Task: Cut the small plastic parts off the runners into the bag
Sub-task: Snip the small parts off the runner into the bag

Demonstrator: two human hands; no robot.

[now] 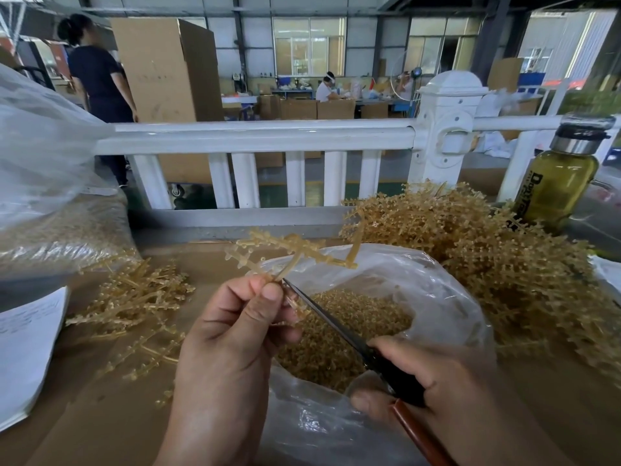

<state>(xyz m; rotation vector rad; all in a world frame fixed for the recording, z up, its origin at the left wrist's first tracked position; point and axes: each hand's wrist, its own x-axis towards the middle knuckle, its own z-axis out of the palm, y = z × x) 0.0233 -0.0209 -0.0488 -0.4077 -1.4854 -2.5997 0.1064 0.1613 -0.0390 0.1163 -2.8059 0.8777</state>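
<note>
My left hand [232, 334] pinches a tan plastic runner [292, 250] between thumb and fingers, holding it up over the open clear bag [437, 297]. Small parts still line its branches. My right hand [433, 395] grips dark scissors [336, 324] by the handles; the blades look closed, with their tip right at my left fingertips at the runner's stem. A heap of small tan cut parts [342, 334] fills the bag below the blades.
A big pile of uncut runners [487, 250] lies to the right, and a smaller pile of runners [134, 297] to the left. There is a large filled plastic bag [43, 183] at far left, white paper [27, 348], an olive bottle [557, 183], and a white railing [255, 139] behind.
</note>
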